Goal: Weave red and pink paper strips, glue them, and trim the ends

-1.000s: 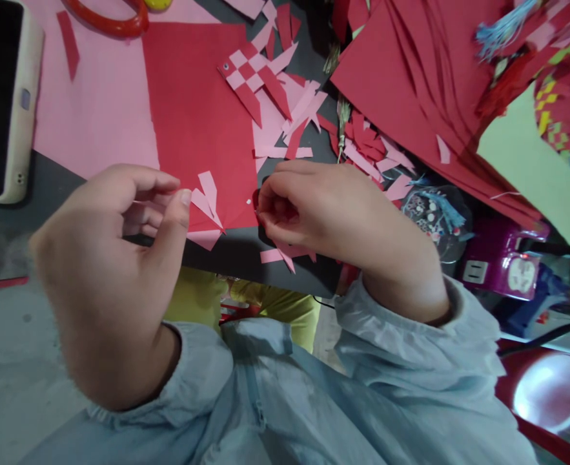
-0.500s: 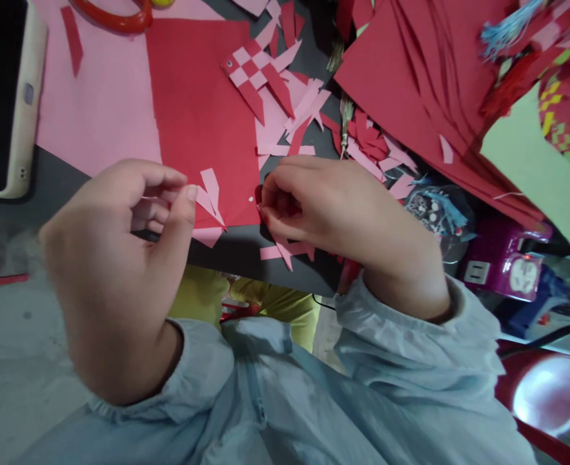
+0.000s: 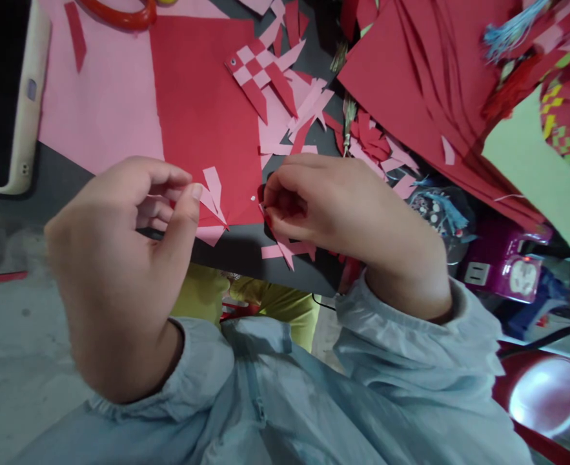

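Note:
My left hand is closed in a pinch, thumb against forefinger, at the near-left part of the red sheet. Forked pink paper strips, with a thin red edge, stick out past its fingertips. To the right, my right hand is closed with the fingertips together; whatever it pinches is hidden, apart from a small dark-red bit. A tiny white speck lies on the red sheet between the hands. Beyond them rests a woven red and pink paper fish with a small eye.
Pink paper, orange-handled scissors and a phone lie left. Paper scraps, red sheets, a clear dish of small beads and tassels and a purple power block are right. The table's near edge runs below my hands.
Both hands keep their closed pinch, my left hand shifting slightly to the right. The table items drift a little right and up in the view. Nothing has visibly been let go.

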`<control>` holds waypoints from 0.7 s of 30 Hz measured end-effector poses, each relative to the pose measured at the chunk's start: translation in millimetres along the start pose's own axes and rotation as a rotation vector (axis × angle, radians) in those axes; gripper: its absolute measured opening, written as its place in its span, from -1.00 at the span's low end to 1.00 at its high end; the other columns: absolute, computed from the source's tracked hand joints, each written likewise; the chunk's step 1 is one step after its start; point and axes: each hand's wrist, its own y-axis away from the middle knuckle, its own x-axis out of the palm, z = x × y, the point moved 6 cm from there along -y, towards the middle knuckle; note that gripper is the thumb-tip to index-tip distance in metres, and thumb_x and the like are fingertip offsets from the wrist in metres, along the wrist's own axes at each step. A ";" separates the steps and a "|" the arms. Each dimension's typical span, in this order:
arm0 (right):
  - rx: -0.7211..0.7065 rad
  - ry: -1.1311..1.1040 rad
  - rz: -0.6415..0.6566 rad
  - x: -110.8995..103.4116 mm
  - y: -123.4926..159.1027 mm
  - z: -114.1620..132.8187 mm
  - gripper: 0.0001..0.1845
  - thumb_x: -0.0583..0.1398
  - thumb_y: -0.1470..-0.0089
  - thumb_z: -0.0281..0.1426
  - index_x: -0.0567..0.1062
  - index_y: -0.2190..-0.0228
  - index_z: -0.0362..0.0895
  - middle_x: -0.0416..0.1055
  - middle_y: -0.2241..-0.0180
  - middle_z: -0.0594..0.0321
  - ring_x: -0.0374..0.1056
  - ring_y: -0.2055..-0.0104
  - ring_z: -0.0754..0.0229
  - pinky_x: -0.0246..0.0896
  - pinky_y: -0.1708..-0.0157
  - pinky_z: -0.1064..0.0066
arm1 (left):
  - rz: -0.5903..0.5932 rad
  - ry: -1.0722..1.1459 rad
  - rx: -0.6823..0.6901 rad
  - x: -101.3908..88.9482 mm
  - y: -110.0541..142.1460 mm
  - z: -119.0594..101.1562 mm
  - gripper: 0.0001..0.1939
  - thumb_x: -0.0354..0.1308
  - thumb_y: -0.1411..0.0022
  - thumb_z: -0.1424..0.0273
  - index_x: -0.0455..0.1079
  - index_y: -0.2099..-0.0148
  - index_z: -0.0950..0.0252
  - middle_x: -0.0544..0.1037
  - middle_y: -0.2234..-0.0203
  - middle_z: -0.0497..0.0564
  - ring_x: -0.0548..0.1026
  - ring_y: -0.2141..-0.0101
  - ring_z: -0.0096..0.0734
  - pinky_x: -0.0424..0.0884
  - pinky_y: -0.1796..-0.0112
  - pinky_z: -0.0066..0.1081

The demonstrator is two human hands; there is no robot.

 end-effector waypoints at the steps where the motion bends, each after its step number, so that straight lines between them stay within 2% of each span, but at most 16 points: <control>1: 0.000 0.005 0.002 0.3 0.0 0.3 -0.87 0.11 -0.04 -0.48 0.46 0.35 -0.15 0.47 0.33 0.14 0.36 0.31 0.12 0.08 0.39 0.34 | 0.004 0.000 -0.001 0.1 -0.2 0.2 -0.85 0.19 -0.16 0.39 0.53 0.21 0.25 0.60 0.41 -0.10 0.50 0.43 -0.47 0.37 0.34 -0.42; 12: 0.021 0.037 0.019 3.3 -1.5 1.7 -0.87 0.10 -0.04 -0.47 0.46 0.39 -0.14 0.46 0.35 0.14 0.36 0.33 0.16 0.05 0.40 0.37 | 0.003 0.037 0.010 0.2 -1.4 0.5 -0.87 0.20 -0.12 0.45 0.53 0.24 0.30 0.58 0.45 -0.09 0.46 0.46 -0.52 0.35 0.35 -0.46; 21: 0.004 0.076 -0.010 2.7 -2.3 4.2 -0.83 0.06 -0.12 -0.46 0.45 0.41 -0.15 0.45 0.38 0.13 0.33 0.38 0.17 0.05 0.42 0.37 | 0.007 0.039 0.010 1.6 -1.2 1.1 -0.87 0.17 -0.16 0.41 0.52 0.23 0.25 0.60 0.42 -0.09 0.48 0.45 -0.49 0.36 0.36 -0.44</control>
